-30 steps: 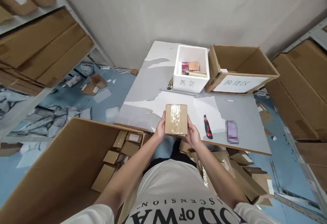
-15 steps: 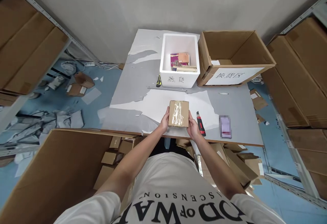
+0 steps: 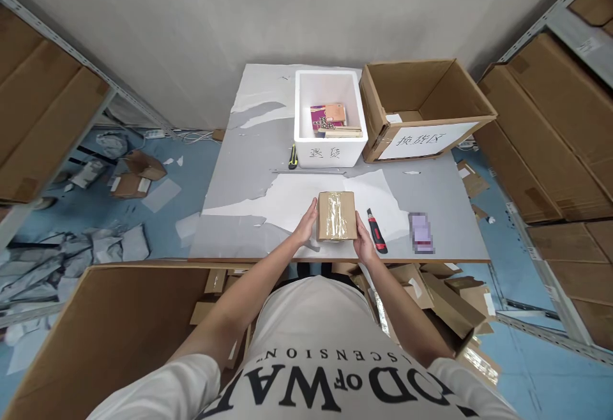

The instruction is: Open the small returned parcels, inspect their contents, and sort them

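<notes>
Carton [image 3: 336, 216] now nearer the cutter [image 3: 377, 232] (left hand [image 3: 305, 225], right hand [image 3: 365, 242]: grip on its sides)

From where I stand, there's room over the table [image 3: 223, 184] on the left; far middle and right, the white bin [image 3: 330, 157] and open carton [image 3: 373, 127] bar the way, and a cutter [image 3: 377, 233] lies just beside the right hand [image 3: 364, 244].

The left hand [image 3: 306, 222] and right hand [image 3: 364, 241] hold a taped carton [image 3: 336, 216] at its sides. Right of the carton lies a red-and-black cutter [image 3: 377, 232]; beyond the carton stands a white bin [image 3: 330, 154] containing books [image 3: 330, 117].
</notes>
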The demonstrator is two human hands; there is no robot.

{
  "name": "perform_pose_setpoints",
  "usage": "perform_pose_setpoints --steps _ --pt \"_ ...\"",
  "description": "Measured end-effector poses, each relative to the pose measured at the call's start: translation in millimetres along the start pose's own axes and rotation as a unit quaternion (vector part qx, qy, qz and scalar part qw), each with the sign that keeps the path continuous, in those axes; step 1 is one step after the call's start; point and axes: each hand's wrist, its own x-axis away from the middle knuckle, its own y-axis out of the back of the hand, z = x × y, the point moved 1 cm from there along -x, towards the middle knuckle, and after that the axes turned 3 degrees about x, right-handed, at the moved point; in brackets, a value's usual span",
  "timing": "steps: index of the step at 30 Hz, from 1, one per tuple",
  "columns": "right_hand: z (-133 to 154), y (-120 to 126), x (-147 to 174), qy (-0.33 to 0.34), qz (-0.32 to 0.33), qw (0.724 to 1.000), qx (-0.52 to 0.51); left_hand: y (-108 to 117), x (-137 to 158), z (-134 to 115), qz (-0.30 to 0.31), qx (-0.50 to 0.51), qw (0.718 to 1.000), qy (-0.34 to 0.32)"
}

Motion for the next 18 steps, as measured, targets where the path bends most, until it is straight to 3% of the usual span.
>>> perform_pose_setpoints --steps 3,5,9,12,15,18 --pt "3 5 7 0.034 0.005 0.996 0.087 9 -3 4 0.007 -0.008 1.0 0.008" --pt "13 8 16 0.069 -0.008 0.979 0.19 12 -1 15 -0.016 0.022 0.999 0.047" --pt "42 2 36 0.156 -0.002 0.901 0.405 12 10 55 -0.088 0.109 0.966 0.217" --pt "53 -12 44 0.166 0.012 0.854 0.494 10 17 80 -0.085 0.155 0.94 0.292" --pt "51 -21 45 0.132 0.0 0.842 0.524 5 19 93 -0.071 0.175 0.933 0.307" --pt "44 -22 43 0.106 -0.026 0.856 0.505 -3 17 94 -0.057 0.174 0.935 0.302"
